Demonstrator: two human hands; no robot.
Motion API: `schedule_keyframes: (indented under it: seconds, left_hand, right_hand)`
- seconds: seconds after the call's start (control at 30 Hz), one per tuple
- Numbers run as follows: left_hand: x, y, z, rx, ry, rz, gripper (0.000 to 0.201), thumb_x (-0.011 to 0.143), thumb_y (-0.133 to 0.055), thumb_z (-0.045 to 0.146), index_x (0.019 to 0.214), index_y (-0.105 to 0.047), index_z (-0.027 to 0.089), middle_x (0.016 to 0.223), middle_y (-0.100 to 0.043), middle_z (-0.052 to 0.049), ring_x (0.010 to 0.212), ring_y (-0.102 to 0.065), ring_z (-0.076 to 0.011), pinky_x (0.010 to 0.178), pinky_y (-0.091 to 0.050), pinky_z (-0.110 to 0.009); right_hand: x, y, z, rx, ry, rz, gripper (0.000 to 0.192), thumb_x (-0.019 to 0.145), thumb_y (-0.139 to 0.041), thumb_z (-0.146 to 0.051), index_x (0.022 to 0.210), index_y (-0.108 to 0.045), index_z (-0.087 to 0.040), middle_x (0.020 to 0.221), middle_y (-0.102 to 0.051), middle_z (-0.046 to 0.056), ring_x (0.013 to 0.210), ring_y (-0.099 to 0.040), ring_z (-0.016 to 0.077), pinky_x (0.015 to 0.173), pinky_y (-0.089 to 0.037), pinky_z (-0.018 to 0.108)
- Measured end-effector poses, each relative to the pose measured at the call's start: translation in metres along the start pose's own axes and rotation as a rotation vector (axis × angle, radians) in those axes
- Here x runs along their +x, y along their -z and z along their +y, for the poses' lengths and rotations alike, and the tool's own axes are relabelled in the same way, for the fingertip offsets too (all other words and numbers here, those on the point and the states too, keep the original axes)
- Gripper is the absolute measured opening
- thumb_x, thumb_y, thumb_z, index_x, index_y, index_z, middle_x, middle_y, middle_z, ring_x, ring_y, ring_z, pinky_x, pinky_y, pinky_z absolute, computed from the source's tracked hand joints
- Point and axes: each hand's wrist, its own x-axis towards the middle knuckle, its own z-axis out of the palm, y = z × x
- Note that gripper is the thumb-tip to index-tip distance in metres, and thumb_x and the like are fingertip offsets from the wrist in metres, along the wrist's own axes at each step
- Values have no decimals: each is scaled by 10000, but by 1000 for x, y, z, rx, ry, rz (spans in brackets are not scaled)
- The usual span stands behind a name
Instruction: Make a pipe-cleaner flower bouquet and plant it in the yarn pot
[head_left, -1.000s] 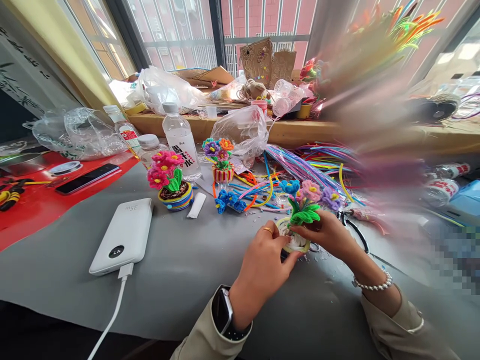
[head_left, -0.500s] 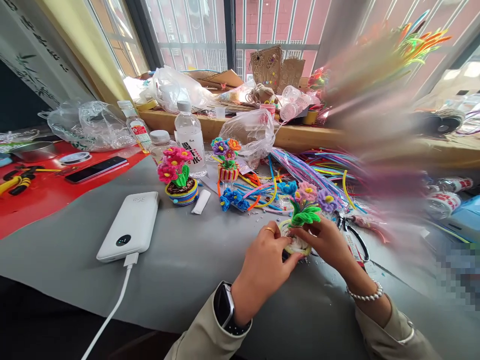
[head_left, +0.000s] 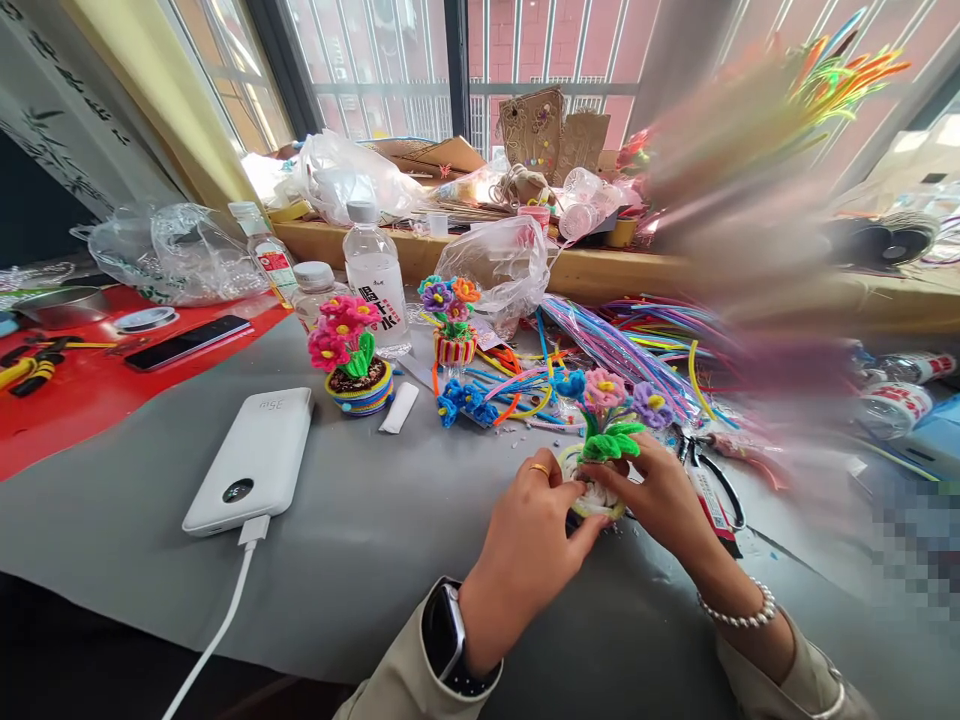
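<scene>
Clamping one white-filled pot point(head_left: 600, 496) in my left hand point(head_left: 529, 530), I pinch one flower bunch point(head_left: 610, 441) in my right hand point(head_left: 661, 500), now shifted further over the pot, seemingly better centred.

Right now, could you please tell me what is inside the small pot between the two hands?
White filling shows inside the pot. The left hand and right hand cover part of it, and whatever lies beneath the filling cannot be seen.
</scene>
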Motion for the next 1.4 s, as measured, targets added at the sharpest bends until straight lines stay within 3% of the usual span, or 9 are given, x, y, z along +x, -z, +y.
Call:
schedule_keyframes:
  seconds: [0.2, 0.53, 0.73, 0.8, 0.87, 0.97, 1.07, 1.2, 1.4]
  left_hand:
    - [1, 2, 1, 3, 16, -12, 301, 730, -544, 367, 972, -627, 209, 877, -498, -73, 823, -520, -187, 755, -476, -347]
    - [1, 2, 0, -10, -3, 11, 308, 722, -554, 375, 964, -627, 199, 885, -517, -76, 821, -532, -194, 757, -478, -361]
    - [18, 12, -12, -232, 90, 139, 317, 697, -594, 356, 937, -601, 149, 891, -572, -76, 844, -558, -183, 721, -486, -304]
    - [28, 11, -16, -357, 111, 118, 402, 633, -661, 318, 985, -569, 148, 915, -605, -69, 834, -575, -176, 665, -493, -268]
    - [35, 9, -18, -438, 114, 67, 320, 635, -657, 292, 914, -597, 147, 874, -638, -55, 779, -593, -159, 649, -488, -249]
    - [40, 8, -18, -471, 72, 73, 210, 660, -632, 254, 848, -625, 161, 836, -660, -32, 747, -599, -145, 677, -473, -244]
    - [39, 6, -18, -491, 25, 96, 194, 660, -633, 248, 832, -629, 157, 812, -662, -27, 746, -596, -140, 698, -464, -240]
    - [39, 3, -21, -497, -13, 131, 202, 656, -640, 262, 824, -620, 153, 801, -656, -26, 749, -589, -137, 715, -458, -242]
    - [40, 0, -24, -466, -31, 151, 163, 674, -623, 281, 785, -603, 162, 769, -641, -13, 731, -577, -128, 708, -448, -238]
  right_hand:
    - [-3, -3, 0, -26, -44, 75, 192, 690, -599, -419, 697, -685, -248, 817, -553, 62, 876, -459, 258, 768, -349, 386]
    - [-6, -6, 0, 5, -103, 38, 198, 677, -604, -416, 679, -696, -241, 827, -533, 85, 913, -448, 284, 753, -375, 401]
    - [-3, -5, 2, 79, -143, -34, 288, 667, -578, -480, 738, -706, -233, 916, -583, 90, 988, -450, 308, 822, -362, 440]
    - [-2, -4, 4, 98, -151, -81, 323, 659, -570, -502, 730, -710, -219, 973, -581, 100, 1023, -446, 321, 842, -358, 450]
    - [-1, -1, 5, 115, -134, -143, 339, 666, -563, -506, 772, -712, -221, 1031, -571, 102, 1053, -443, 322, 867, -351, 450]
    - [2, 9, 7, 100, -130, -221, 350, 678, -559, -504, 865, -701, -245, 1051, -565, 98, 1076, -444, 322, 877, -355, 455]
    - [5, 22, 9, 96, -59, -258, 309, 704, -547, -476, 836, -700, -242, 1093, -545, 88, 1076, -459, 302, 892, -360, 438]
    - [6, 28, 9, 34, 6, -209, 202, 699, -577, -394, 716, -705, -238, 1087, -526, 85, 1069, -465, 296, 890, -367, 440]
    - [3, 18, 9, -25, 39, -156, 149, 689, -596, -340, 699, -700, -233, 1019, -532, 99, 1024, -492, 302, 820, -414, 447]
